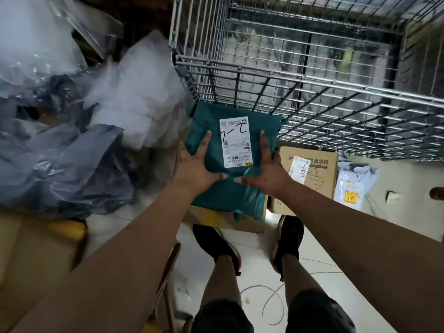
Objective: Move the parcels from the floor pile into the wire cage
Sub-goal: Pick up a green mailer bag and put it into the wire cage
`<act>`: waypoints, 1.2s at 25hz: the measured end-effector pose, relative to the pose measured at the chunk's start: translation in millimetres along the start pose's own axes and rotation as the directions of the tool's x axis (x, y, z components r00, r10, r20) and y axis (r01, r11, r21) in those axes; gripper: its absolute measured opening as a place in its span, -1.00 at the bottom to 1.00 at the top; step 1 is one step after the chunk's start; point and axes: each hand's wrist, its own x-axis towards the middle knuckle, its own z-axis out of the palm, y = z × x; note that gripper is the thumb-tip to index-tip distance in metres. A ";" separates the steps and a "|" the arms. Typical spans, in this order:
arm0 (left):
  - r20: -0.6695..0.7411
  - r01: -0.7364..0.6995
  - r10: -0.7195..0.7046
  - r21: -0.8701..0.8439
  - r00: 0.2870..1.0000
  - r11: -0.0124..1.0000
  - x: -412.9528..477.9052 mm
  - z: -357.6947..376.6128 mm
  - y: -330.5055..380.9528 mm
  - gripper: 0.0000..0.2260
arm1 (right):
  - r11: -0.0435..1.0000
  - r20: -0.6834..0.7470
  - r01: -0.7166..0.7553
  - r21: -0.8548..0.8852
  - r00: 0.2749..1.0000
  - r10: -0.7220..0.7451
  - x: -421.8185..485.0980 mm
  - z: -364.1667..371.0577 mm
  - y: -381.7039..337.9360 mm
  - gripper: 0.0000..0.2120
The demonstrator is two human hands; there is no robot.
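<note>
- One head-worn wide-angle view, aimed steeply down and forward, close over the person's own arms and feet.
- Wire cage (312, 75) fills the upper right of the frame.
- Floor (259, 260) lies at bottom centre.

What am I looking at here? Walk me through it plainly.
There is one picture, taken by a camera worn on a person's head, looking down past their arms, legs and black shoes. No machine is involved, only bare hands. The left hand and right hand grip a green parcel with a white label, its far end at the near edge of the wire cage. On the floor to the right lie a cardboard box and a pale mailer bag. To the left, grey and clear plastic bags are piled up.
</note>
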 end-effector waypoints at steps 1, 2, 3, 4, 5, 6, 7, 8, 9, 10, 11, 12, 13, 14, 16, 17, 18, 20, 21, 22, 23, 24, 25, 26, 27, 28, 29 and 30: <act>0.010 -0.005 0.005 -0.036 1.000 0.999 2.3 0.0 0.5 0.11 | 1.000 -0.009 0.002 0.014 1.000 -0.002 0.9 1.4 1.4 0.33; 0.008 -0.011 0.012 -0.068 1.000 0.998 3.2 0.9 0.8 0.11 | 1.000 -0.028 0.006 0.025 1.000 -0.005 1.4 3.2 2.8 0.34; -0.004 -0.019 0.018 -0.084 1.000 0.996 2.6 2.3 1.0 0.11 | 0.999 -0.053 0.012 0.034 0.999 -0.010 1.2 5.2 3.2 0.34; -0.023 -0.024 0.023 -0.084 0.999 0.996 1.5 4.2 1.0 0.10 | 0.999 -0.082 0.022 0.040 0.996 -0.019 1.2 7.1 3.7 0.34; -0.044 -0.025 0.022 -0.076 0.999 0.997 -0.4 6.9 0.7 0.10 | 0.999 -0.105 0.031 0.039 0.994 -0.027 0.4 8.5 4.4 0.34; -0.069 -0.026 0.022 -0.064 0.997 0.998 -3.2 9.0 1.1 0.10 | 0.999 -0.121 0.040 0.035 0.992 -0.035 -0.6 9.6 4.7 0.34; -0.093 -0.023 0.018 -0.053 0.996 0.998 -5.8 10.9 1.4 0.10 | 0.998 -0.132 0.048 0.029 0.990 -0.044 -1.9 9.8 4.4 0.34; -0.106 -0.016 0.011 -0.045 0.994 0.999 -8.9 12.8 1.7 0.09 | 0.998 -0.137 0.052 0.021 0.989 -0.048 -4.3 9.8 3.8 0.34; -0.111 -0.010 0.005 -0.038 0.994 0.999 -12.8 14.7 1.9 0.10 | 0.999 -0.140 0.052 0.011 0.989 -0.050 -7.7 9.4 3.3 0.34; -0.113 -0.008 0.004 -0.029 0.994 1.000 -17.9 16.9 1.7 0.10 | 0.999 -0.141 0.048 0.000 0.989 -0.048 -12.2 9.4 3.2 0.34; -0.118 -0.009 0.006 -0.025 0.993 1.000 -23.6 18.9 0.9 0.10 | 0.999 -0.138 0.045 -0.011 0.989 -0.046 -17.1 9.8 3.6 0.33; -0.127 -0.010 0.007 -0.027 0.992 1.000 -29.5 20.2 -0.2 0.10 | 0.999 -0.135 0.041 -0.017 0.990 -0.043 -22.7 9.0 3.4 0.33; -0.136 -0.012 0.007 -0.032 0.991 0.999 -35.3 20.9 -1.3 0.10 | 0.999 -0.132 0.040 -0.018 0.990 -0.042 -28.1 7.5 2.8 0.33; -0.145 -0.014 0.008 -0.039 0.989 0.999 -42.4 20.8 -1.3 0.09 | 0.999 -0.127 0.043 -0.015 0.991 -0.045 -34.1 5.3 1.8 0.33; -0.142 0.005 -0.013 -0.057 0.990 0.998 -59.9 17.1 -0.2 0.08 | 0.998 -0.105 0.059 0.000 0.993 -0.059 -48.7 -0.3 -3.1 0.33; -0.146 0.009 -0.018 -0.063 0.989 0.998 -70.3 11.5 3.2 0.07 | 0.998 -0.104 0.069 0.002 0.992 -0.068 -59.1 -5.6 -7.4 0.32; -0.158 0.009 -0.018 -0.055 0.987 0.998 -79.3 3.8 7.8 0.07 | 0.997 -0.103 0.072 0.000 0.992 -0.071 -69.1 -12.4 -13.5 0.31; -0.167 0.028 -0.034 -0.036 0.985 0.999 -92.1 -7.8 10.2 0.06 | 0.997 -0.097 0.081 -0.005 0.992 -0.081 -80.1 -17.2 -21.3 0.29; -0.165 0.027 -0.031 -0.028 0.986 0.999 -104.1 -19.6 18.6 0.05 | 0.996 -0.100 0.094 -0.005 0.990 -0.094 -91.6 -27.3 -30.1 0.28; -0.169 0.028 -0.030 -0.014 0.985 1.000 -119.2 -35.4 30.2 0.04 | 0.994 -0.105 0.109 -0.009 0.988 -0.110 -105.6 -40.7 -42.1 0.27; -0.179 0.029 -0.028 0.002 0.984 1.000 -134.6 -51.0 40.8 0.03 | 0.992 -0.108 0.126 -0.017 0.986 -0.128 -118.2 -53.1 -54.2 0.27; -0.187 0.024 -0.020 0.017 0.982 1.000 -149.3 -65.6 50.6 0.02 | 0.991 -0.108 0.135 -0.025 0.985 -0.137 -130.9 -64.9 -65.0 0.27; -0.197 0.015 -0.008 0.033 0.980 0.999 -162.8 -79.8 59.5 0.01 | 0.989 -0.109 0.144 -0.029 0.983 -0.146 -142.3 -75.5 -75.2 0.27; -0.197 0.009 0.001 0.050 0.980 0.999 -175.2 -93.2 67.9 0.00 | 0.989 -0.102 0.146 -0.033 0.984 -0.149 -153.6 -84.5 -84.4 0.27; -0.187 0.008 0.005 0.067 0.982 0.998 -186.2 -104.4 74.7 -0.01 | 0.989 -0.089 0.145 -0.037 0.985 -0.148 -164.8 -90.5 -91.9 0.26; -0.180 0.007 0.009 0.091 0.984 0.996 -195.8 -114.4 80.3 -0.02 | 0.988 -0.079 0.145 -0.042 0.986 -0.148 -175.8 -95.5 -98.1 0.25; -0.178 0.008 0.014 0.121 0.984 0.993 -207.1 -123.9 86.0 -0.02 | 0.988 -0.077 0.150 -0.046 0.985 -0.154 -188.6 -101.1 -103.9 0.24; -0.178 0.010 0.017 0.148 0.984 0.989 -217.7 -131.3 90.8 -0.02 | 0.987 -0.080 0.152 -0.052 0.984 -0.156 -200.2 -106.1 -107.6 0.23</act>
